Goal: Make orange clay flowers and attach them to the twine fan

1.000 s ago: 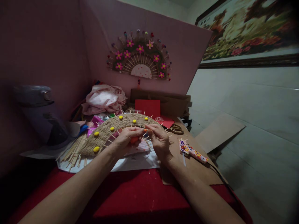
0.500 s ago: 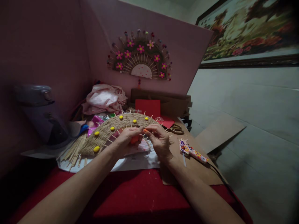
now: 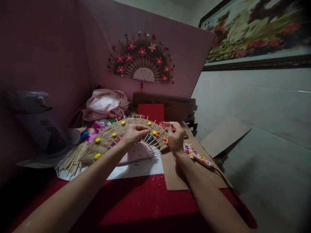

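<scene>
Working hands (image 3: 136, 133) (image 3: 176, 137) @ twine fan (image 3: 132, 121), pic marks (image 3: 209, 23) illegible

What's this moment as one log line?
left hand: at woven fan, grip unclear; right hand: near fan's right side, grip unclear; orange pieces: beside yellow button; glue gun: on cardboard

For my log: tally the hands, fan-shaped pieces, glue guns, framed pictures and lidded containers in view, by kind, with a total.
Hands: 2 (left hand, right hand)
Fan-shaped pieces: 2 (table fan, wall fan)
Glue guns: 1 (patterned glue gun)
Framed pictures: 1 (framed picture)
Lidded containers: 1 (lidded container)
Total: 7
</scene>
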Tool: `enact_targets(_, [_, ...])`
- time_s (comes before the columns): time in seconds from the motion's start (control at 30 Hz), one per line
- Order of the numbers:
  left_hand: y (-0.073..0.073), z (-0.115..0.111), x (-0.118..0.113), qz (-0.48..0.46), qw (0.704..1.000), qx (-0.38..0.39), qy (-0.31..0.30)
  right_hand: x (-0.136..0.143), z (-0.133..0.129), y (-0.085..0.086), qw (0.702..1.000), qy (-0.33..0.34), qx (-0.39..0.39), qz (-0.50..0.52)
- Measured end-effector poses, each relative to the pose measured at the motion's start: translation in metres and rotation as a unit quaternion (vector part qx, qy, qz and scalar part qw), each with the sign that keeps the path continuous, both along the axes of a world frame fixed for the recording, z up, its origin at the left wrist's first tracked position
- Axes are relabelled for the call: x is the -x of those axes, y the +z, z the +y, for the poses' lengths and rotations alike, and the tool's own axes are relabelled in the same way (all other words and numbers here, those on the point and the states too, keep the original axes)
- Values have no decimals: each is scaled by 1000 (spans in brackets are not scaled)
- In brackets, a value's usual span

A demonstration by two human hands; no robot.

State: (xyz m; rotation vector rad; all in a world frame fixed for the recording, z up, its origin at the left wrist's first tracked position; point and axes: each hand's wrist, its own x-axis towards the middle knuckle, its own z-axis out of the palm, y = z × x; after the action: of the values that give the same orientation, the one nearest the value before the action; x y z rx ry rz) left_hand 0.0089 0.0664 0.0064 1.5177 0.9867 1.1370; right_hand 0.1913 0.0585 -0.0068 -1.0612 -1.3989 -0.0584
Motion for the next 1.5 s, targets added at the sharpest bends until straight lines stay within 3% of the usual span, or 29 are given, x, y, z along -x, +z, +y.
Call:
enact_targets(0.07, [5,12,-6,99,992,-67,30,-4,7,-4,999,-24,7,-37])
enact_targets(0.13, [11,23,-12,203,965,-153,56,-7,12,-9,996,-49,12,-68])
enact_targets(0.23, [23,35,-18,353,903,-235,73,-10,15,-13,991,-76,15,-106])
enact_targets(0.33, [36,45,-21,459,837,-295,33,-12,14,-12,987,-91,12,-132])
enact_targets(0.43, [45,58,-25,498,800,-333,-1,-14,13,-9,986,-96,8,-139])
enact_targets(0.6, [52,75,-33,506,784,-356,-46,-16,15,-10,988,-96,-2,-124])
enact_targets(0.7, [55,80,-37,475,809,-341,-57,-15,16,-10,994,-49,11,-101])
enact_targets(0.83, [57,81,-39,360,891,-249,-120,-11,16,-9,994,94,41,-33])
enact_targets(0.97, [57,70,-35,242,943,-153,-172,-6,13,-8,980,165,91,68])
enact_targets(1.07, [56,58,-31,197,959,-103,-177,-2,8,-6,961,216,116,131])
enact_targets(1.23, [47,47,-23,163,966,-46,-194,2,1,-2,952,252,120,124])
enact_targets(1.5, [36,37,-23,80,980,22,-182,9,-1,4,910,339,131,200])
